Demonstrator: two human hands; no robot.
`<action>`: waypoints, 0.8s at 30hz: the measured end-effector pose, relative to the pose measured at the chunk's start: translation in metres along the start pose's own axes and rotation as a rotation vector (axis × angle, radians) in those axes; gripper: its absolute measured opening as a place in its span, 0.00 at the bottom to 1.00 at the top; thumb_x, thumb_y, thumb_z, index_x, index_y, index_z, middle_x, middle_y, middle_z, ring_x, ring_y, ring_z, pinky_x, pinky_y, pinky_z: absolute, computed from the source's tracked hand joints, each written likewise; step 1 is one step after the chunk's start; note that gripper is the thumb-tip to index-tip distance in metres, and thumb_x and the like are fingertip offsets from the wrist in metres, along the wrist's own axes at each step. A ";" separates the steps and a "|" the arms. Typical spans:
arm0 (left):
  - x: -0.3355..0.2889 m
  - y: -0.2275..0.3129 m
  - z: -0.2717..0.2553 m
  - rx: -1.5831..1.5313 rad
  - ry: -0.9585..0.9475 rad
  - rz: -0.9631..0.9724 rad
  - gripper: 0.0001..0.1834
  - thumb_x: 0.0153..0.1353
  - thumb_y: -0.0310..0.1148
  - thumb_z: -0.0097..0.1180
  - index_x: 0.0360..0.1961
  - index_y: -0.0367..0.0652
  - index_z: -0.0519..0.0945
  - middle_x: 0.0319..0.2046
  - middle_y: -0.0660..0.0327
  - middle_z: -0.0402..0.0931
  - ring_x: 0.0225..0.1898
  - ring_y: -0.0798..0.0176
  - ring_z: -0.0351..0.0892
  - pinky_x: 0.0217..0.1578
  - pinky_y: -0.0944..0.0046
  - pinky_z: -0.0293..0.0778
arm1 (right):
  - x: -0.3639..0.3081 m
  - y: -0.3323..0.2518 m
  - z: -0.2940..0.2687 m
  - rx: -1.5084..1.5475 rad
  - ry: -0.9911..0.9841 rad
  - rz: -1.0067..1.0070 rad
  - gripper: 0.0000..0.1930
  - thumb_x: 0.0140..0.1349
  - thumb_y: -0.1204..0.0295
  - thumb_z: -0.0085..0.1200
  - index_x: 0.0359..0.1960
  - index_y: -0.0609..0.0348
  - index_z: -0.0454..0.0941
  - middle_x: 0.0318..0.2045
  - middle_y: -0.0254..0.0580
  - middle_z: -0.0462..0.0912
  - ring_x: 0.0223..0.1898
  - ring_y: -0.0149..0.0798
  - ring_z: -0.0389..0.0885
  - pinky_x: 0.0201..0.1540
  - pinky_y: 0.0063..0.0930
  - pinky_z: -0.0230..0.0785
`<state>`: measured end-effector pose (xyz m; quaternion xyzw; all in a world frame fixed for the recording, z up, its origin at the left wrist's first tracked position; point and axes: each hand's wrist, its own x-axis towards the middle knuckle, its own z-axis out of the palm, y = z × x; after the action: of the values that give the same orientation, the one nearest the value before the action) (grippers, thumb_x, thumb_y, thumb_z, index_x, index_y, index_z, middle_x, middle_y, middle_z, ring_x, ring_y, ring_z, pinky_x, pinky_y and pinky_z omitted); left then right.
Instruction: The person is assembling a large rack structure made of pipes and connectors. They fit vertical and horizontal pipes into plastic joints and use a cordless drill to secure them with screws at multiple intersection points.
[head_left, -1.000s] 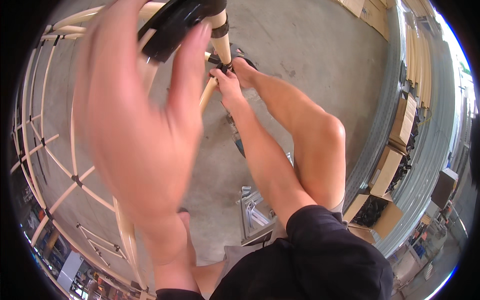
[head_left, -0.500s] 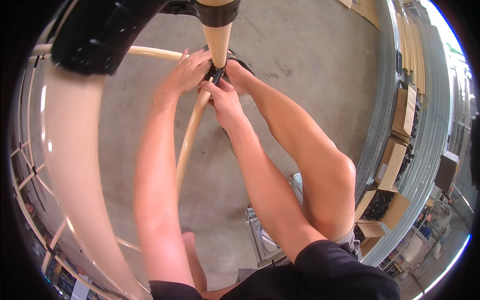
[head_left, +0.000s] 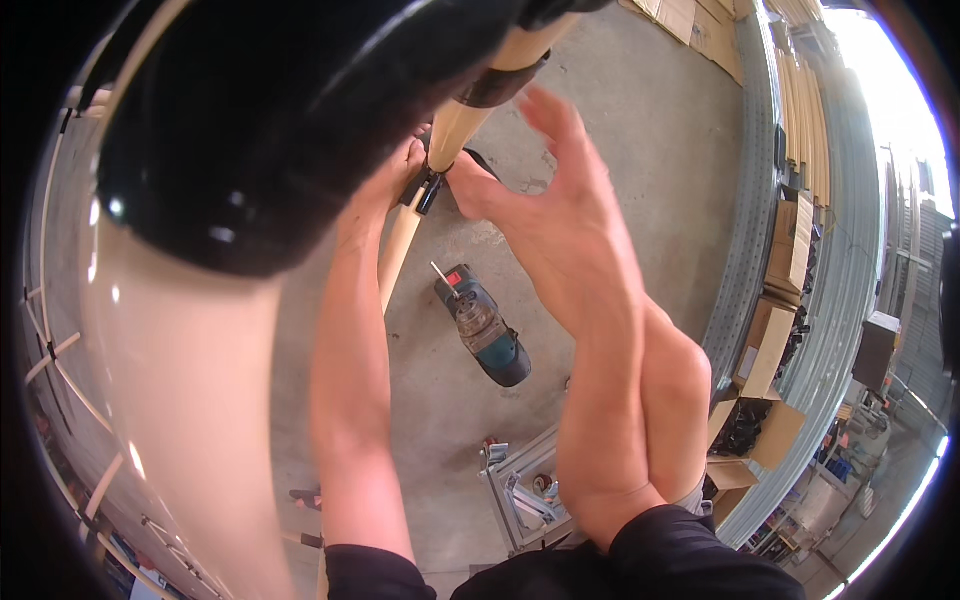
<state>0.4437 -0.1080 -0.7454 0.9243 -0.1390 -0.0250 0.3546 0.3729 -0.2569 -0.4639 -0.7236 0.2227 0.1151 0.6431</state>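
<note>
My left hand (head_left: 392, 178) is at the foot of an upright beige pipe (head_left: 455, 135), beside the black joint (head_left: 427, 190) where a second beige pipe (head_left: 399, 245) meets it. Its visible fingertips are closed against the upright pipe; the other fingers are hidden behind a large black connector (head_left: 300, 120) close to the camera. Raised and slightly blurred, my right hand (head_left: 572, 150) is open and empty, fingers stretched out, right of the black collar (head_left: 505, 82) on the upright pipe. A teal and black cordless power tool (head_left: 485, 325) with a thin metal bit lies on the floor between my arms.
A thick beige pipe (head_left: 190, 400) runs down the left side. Several thin-pipe frames stand farther left. A metal frame (head_left: 530, 490) lies near my body. Along the right are open cardboard boxes (head_left: 755, 430) with black parts, and long metal profiles (head_left: 790, 350). My bare leg (head_left: 680, 370) stretches forward.
My right hand has left the joint, moving up and right, and opened. My left hand has closed at the pipe's foot. The connector fills more of the view, and the power tool is uncovered.
</note>
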 end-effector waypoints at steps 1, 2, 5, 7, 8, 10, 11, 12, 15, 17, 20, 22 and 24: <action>0.002 0.002 0.002 -0.005 0.063 0.063 0.22 0.67 0.43 0.47 0.58 0.48 0.77 0.51 0.56 0.79 0.56 0.57 0.74 0.57 0.56 0.62 | -0.001 -0.004 -0.001 0.035 -0.110 -0.140 0.29 0.59 0.76 0.60 0.63 0.64 0.65 0.51 0.41 0.78 0.56 0.36 0.75 0.63 0.34 0.66; 0.004 0.003 0.002 -0.003 0.089 0.095 0.21 0.67 0.42 0.47 0.58 0.48 0.77 0.51 0.55 0.79 0.56 0.57 0.74 0.57 0.56 0.62 | -0.001 -0.007 0.000 0.070 -0.223 -0.280 0.28 0.58 0.78 0.60 0.62 0.63 0.66 0.49 0.40 0.78 0.56 0.35 0.75 0.62 0.34 0.66; 0.005 0.005 0.001 0.052 0.045 0.120 0.21 0.67 0.40 0.46 0.57 0.48 0.77 0.51 0.55 0.79 0.56 0.56 0.74 0.57 0.55 0.62 | 0.011 -0.004 0.003 0.035 -0.279 -0.468 0.24 0.58 0.80 0.59 0.57 0.62 0.70 0.47 0.37 0.79 0.55 0.34 0.75 0.61 0.32 0.67; 0.008 0.012 0.000 0.099 -0.010 0.149 0.20 0.67 0.39 0.46 0.57 0.48 0.77 0.51 0.54 0.79 0.56 0.55 0.74 0.57 0.55 0.62 | 0.024 0.010 -0.001 -0.016 -0.231 -0.535 0.21 0.59 0.80 0.58 0.54 0.61 0.72 0.46 0.36 0.79 0.54 0.33 0.76 0.60 0.31 0.67; 0.012 0.017 0.002 0.104 -0.031 0.165 0.20 0.67 0.38 0.45 0.57 0.48 0.77 0.51 0.54 0.79 0.56 0.55 0.74 0.57 0.55 0.62 | 0.030 0.024 -0.004 -0.028 -0.219 -0.579 0.19 0.59 0.80 0.57 0.53 0.61 0.72 0.46 0.36 0.79 0.53 0.33 0.76 0.59 0.30 0.67; 0.000 0.005 -0.011 0.151 -0.067 0.164 0.20 0.67 0.37 0.45 0.57 0.47 0.76 0.50 0.54 0.79 0.56 0.54 0.73 0.58 0.55 0.61 | 0.036 0.035 0.003 -0.017 -0.198 -0.610 0.17 0.59 0.80 0.56 0.51 0.62 0.73 0.45 0.35 0.80 0.52 0.32 0.77 0.59 0.30 0.68; -0.001 0.001 -0.013 0.161 -0.078 0.165 0.19 0.67 0.36 0.45 0.57 0.47 0.76 0.50 0.53 0.79 0.56 0.54 0.73 0.58 0.54 0.61 | 0.037 0.040 0.006 -0.014 -0.167 -0.598 0.17 0.59 0.81 0.56 0.51 0.62 0.74 0.46 0.36 0.80 0.52 0.32 0.77 0.58 0.31 0.68; 0.002 0.009 -0.010 0.151 -0.090 0.188 0.19 0.66 0.35 0.45 0.57 0.47 0.76 0.50 0.53 0.79 0.56 0.53 0.73 0.58 0.54 0.61 | 0.032 0.039 0.000 -0.026 -0.111 -0.579 0.16 0.59 0.81 0.56 0.50 0.62 0.74 0.46 0.36 0.80 0.52 0.32 0.77 0.58 0.31 0.68; 0.012 0.022 -0.004 0.150 -0.123 0.226 0.19 0.66 0.33 0.44 0.57 0.47 0.76 0.50 0.52 0.79 0.56 0.52 0.73 0.58 0.54 0.61 | 0.011 0.042 -0.011 -0.049 0.036 -0.512 0.16 0.59 0.81 0.55 0.49 0.63 0.74 0.46 0.37 0.80 0.53 0.33 0.78 0.57 0.31 0.69; -0.007 -0.006 -0.036 0.227 -0.130 0.175 0.19 0.66 0.32 0.44 0.57 0.47 0.75 0.50 0.52 0.78 0.56 0.52 0.73 0.58 0.54 0.61 | -0.006 0.072 0.003 -0.184 0.054 -0.418 0.16 0.58 0.83 0.52 0.49 0.65 0.74 0.47 0.42 0.81 0.54 0.36 0.78 0.57 0.32 0.69; 0.024 0.026 0.026 0.097 -0.161 0.277 0.19 0.66 0.30 0.43 0.56 0.47 0.75 0.49 0.51 0.78 0.56 0.51 0.73 0.58 0.53 0.60 | -0.026 0.175 -0.064 -0.836 0.153 -0.143 0.24 0.52 0.90 0.44 0.53 0.65 0.73 0.49 0.52 0.81 0.57 0.45 0.79 0.58 0.34 0.70; 0.009 0.006 -0.020 0.199 -0.154 0.227 0.18 0.66 0.29 0.43 0.56 0.46 0.75 0.49 0.51 0.78 0.56 0.50 0.73 0.58 0.53 0.60 | -0.043 0.205 -0.056 -0.917 0.013 -0.133 0.28 0.50 0.93 0.39 0.53 0.62 0.75 0.49 0.54 0.81 0.56 0.48 0.80 0.59 0.36 0.71; 0.005 0.003 -0.021 0.242 -0.148 0.206 0.17 0.66 0.29 0.44 0.54 0.46 0.76 0.48 0.51 0.78 0.56 0.49 0.73 0.59 0.52 0.61 | -0.058 0.245 -0.076 -0.622 0.023 -0.011 0.26 0.51 0.93 0.41 0.52 0.61 0.77 0.49 0.51 0.82 0.54 0.45 0.81 0.58 0.34 0.71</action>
<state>0.4509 -0.0978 -0.7271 0.9368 -0.2607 -0.0396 0.2301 0.1978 -0.3395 -0.6420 -0.8880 0.1803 0.1661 0.3890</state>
